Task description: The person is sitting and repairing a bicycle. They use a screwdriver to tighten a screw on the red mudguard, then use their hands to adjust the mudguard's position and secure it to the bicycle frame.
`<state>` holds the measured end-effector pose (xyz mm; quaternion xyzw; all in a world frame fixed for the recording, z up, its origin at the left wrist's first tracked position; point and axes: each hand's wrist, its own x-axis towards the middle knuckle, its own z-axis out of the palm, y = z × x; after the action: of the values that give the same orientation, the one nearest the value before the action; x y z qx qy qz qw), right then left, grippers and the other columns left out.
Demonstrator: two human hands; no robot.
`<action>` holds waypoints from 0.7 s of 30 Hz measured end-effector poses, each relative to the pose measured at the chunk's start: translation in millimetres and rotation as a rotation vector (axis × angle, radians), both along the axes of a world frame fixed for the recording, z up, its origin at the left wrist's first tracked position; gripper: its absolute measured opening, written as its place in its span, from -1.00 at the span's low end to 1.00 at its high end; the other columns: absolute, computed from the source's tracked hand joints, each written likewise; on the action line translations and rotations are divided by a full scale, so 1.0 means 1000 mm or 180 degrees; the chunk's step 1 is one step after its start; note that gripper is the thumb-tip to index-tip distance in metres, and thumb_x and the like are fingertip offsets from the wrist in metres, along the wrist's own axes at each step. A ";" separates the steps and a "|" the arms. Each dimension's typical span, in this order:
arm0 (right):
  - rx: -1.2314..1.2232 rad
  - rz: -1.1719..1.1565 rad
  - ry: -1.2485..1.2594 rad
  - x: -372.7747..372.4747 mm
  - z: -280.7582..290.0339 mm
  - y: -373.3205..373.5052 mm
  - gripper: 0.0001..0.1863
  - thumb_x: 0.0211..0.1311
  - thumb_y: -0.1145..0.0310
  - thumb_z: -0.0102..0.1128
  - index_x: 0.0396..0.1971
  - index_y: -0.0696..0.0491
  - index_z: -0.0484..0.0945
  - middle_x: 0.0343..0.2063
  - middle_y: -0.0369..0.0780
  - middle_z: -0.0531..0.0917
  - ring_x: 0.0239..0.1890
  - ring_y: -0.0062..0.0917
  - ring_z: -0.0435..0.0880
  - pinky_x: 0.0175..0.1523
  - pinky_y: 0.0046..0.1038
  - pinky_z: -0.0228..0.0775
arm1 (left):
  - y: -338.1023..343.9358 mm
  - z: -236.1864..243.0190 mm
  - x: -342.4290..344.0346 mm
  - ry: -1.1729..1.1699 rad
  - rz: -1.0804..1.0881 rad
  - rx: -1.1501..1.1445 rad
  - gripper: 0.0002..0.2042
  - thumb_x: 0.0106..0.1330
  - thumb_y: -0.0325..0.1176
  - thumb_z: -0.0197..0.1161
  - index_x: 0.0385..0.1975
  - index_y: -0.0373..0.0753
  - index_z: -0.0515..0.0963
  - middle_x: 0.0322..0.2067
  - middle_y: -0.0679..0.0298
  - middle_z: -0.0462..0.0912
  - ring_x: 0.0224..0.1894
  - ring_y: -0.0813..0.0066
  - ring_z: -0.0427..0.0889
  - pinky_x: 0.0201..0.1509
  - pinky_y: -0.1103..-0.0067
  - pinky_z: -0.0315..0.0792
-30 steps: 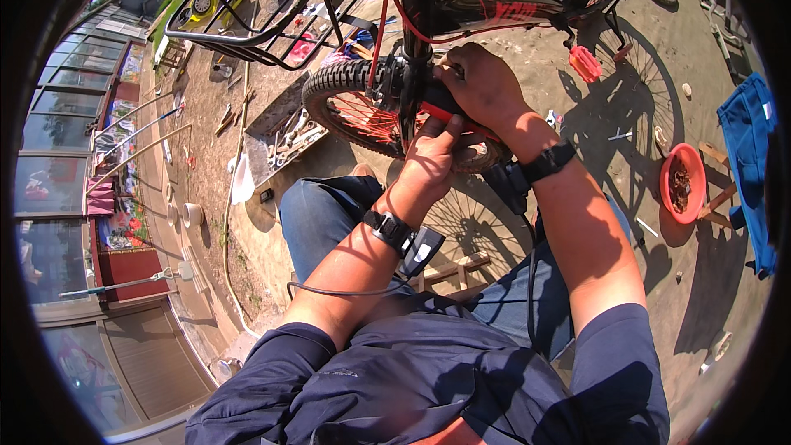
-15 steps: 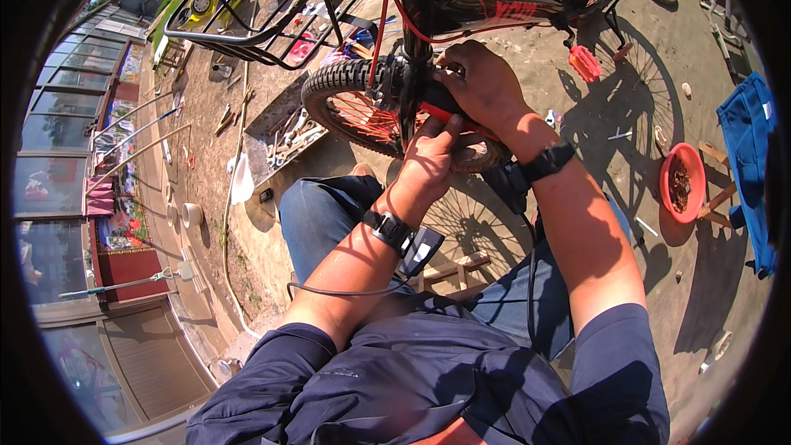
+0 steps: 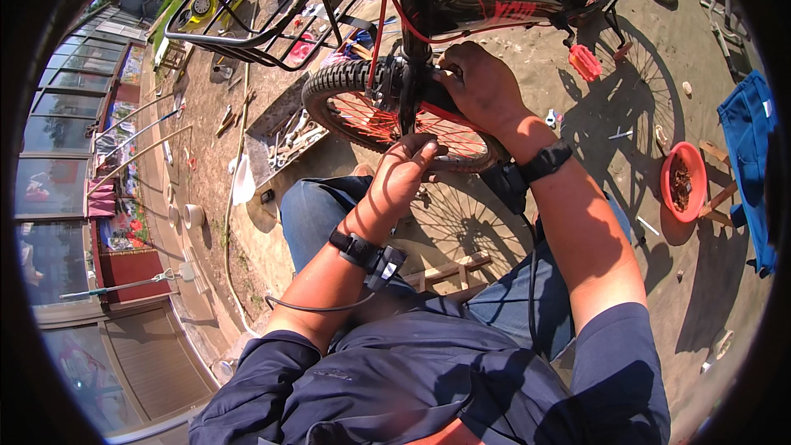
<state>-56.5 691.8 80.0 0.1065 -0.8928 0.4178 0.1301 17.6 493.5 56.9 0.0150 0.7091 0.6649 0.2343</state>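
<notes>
My right hand point(image 3: 479, 86) is closed at the black front fork point(image 3: 409, 111) of an upright bicycle, fingers on a black-and-red part point(image 3: 439, 112), apparently a mudguard; exactly what they pinch is hidden. Just below, my left hand point(image 3: 402, 166) has curled fingers and thumb up in front of the red-spoked front wheel point(image 3: 334, 86), at the fork's lower part; I cannot make out what is between them. A black wire basket point(image 3: 264, 33) hangs over the wheel, and red cables run down beside the fork.
A metal tray point(image 3: 262, 142) of tools lies left of the wheel. A red basin point(image 3: 695, 198), blue fabric item point(image 3: 746, 165) and red pedal point(image 3: 585, 63) are on the right. A hose point(image 3: 232, 231) runs along the ground; a glazed building front point(image 3: 51, 181) borders the left.
My left hand and forearm have moved down and to the left, off the underside of the black-and-red part, showing more red spokes. My right hand has barely moved.
</notes>
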 end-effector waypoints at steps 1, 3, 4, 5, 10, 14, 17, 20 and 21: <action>0.0036 -0.0008 0.0033 0.000 0.000 0.000 -0.69 0.32 0.11 0.16 -0.22 0.05 0.66 -0.17 -0.07 0.66 -0.10 -0.14 0.65 0.02 -0.18 0.51 | -0.013 0.001 -0.002 0.0160 -0.0217 -0.0287 -0.66 0.53 -0.27 0.04 0.08 -0.44 0.47 -0.11 0.10 0.68 -0.14 0.37 0.72 -0.08 0.53 0.54; 0.0060 -0.0048 -0.0105 0.001 0.001 -0.002 -0.69 0.30 0.11 0.18 -0.23 0.06 0.65 -0.17 -0.07 0.66 -0.10 -0.13 0.65 0.01 -0.17 0.51 | -0.026 0.011 0.001 0.0109 -0.0406 -0.0683 -0.64 0.53 -0.22 0.04 0.08 -0.43 0.47 -0.11 0.15 0.68 -0.12 0.42 0.71 -0.09 0.58 0.52; 0.0072 -0.0069 -0.0175 0.001 0.002 -0.003 -0.69 0.30 0.12 0.20 -0.23 0.07 0.64 -0.18 -0.07 0.66 -0.10 -0.12 0.65 0.01 -0.17 0.51 | -0.030 0.011 0.002 0.0059 -0.0368 -0.0687 -0.64 0.53 -0.21 0.05 0.07 -0.42 0.48 -0.11 0.17 0.67 -0.13 0.43 0.70 -0.10 0.59 0.52; 0.0068 -0.0041 -0.0165 0.000 0.001 -0.002 -0.69 0.30 0.12 0.20 -0.23 0.07 0.64 -0.18 -0.07 0.66 -0.10 -0.12 0.65 0.00 -0.17 0.51 | -0.034 0.012 0.003 0.0012 -0.0328 -0.0690 -0.64 0.52 -0.20 0.07 0.07 -0.40 0.48 -0.11 0.18 0.67 -0.14 0.44 0.69 -0.11 0.59 0.52; -0.0086 -0.0019 -0.0038 -0.001 -0.003 -0.002 -0.69 0.33 0.11 0.15 -0.22 0.06 0.63 -0.18 -0.08 0.67 -0.11 -0.11 0.65 -0.01 -0.15 0.51 | -0.046 0.012 0.013 -0.0764 0.0202 -0.0015 -0.66 0.49 -0.18 0.16 0.04 -0.33 0.49 -0.12 0.21 0.68 -0.18 0.51 0.68 -0.14 0.61 0.53; 0.0049 -0.0030 -0.0040 0.000 -0.002 0.000 -0.71 0.33 0.13 0.15 -0.22 0.05 0.63 -0.16 -0.08 0.66 -0.10 -0.11 0.65 -0.01 -0.15 0.51 | -0.057 0.019 0.017 -0.0622 0.0288 -0.0501 -0.67 0.48 -0.23 0.19 0.06 -0.35 0.47 -0.13 0.17 0.68 -0.19 0.51 0.70 -0.17 0.61 0.55; 0.0092 -0.0022 -0.0034 0.000 0.000 0.000 -0.72 0.32 0.13 0.15 -0.22 0.04 0.63 -0.16 -0.08 0.66 -0.10 -0.11 0.65 -0.01 -0.15 0.51 | -0.084 0.027 0.018 -0.0192 0.0257 -0.0763 -0.64 0.48 -0.21 0.19 0.07 -0.38 0.46 -0.13 0.16 0.69 -0.19 0.51 0.71 -0.19 0.64 0.54; 0.0159 0.0006 0.0047 0.000 0.000 0.002 -0.72 0.32 0.13 0.15 -0.22 0.04 0.63 -0.16 -0.09 0.66 -0.11 -0.11 0.65 -0.02 -0.13 0.51 | -0.103 0.044 0.015 0.0283 0.0313 -0.1410 -0.65 0.47 -0.23 0.21 0.08 -0.37 0.46 -0.13 0.16 0.70 -0.21 0.50 0.71 -0.19 0.63 0.55; 0.0218 0.0002 0.0064 0.000 -0.001 0.002 -0.72 0.32 0.12 0.15 -0.23 0.04 0.63 -0.17 -0.09 0.66 -0.11 -0.11 0.65 -0.03 -0.13 0.51 | -0.112 0.045 0.015 0.0416 0.0355 -0.1466 -0.66 0.47 -0.25 0.21 0.08 -0.37 0.46 -0.14 0.17 0.70 -0.21 0.50 0.71 -0.19 0.63 0.54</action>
<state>-56.9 693.4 78.8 0.1154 -0.9052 0.3859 0.1352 32.3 381.8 101.8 -0.0351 0.8553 0.4952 0.1481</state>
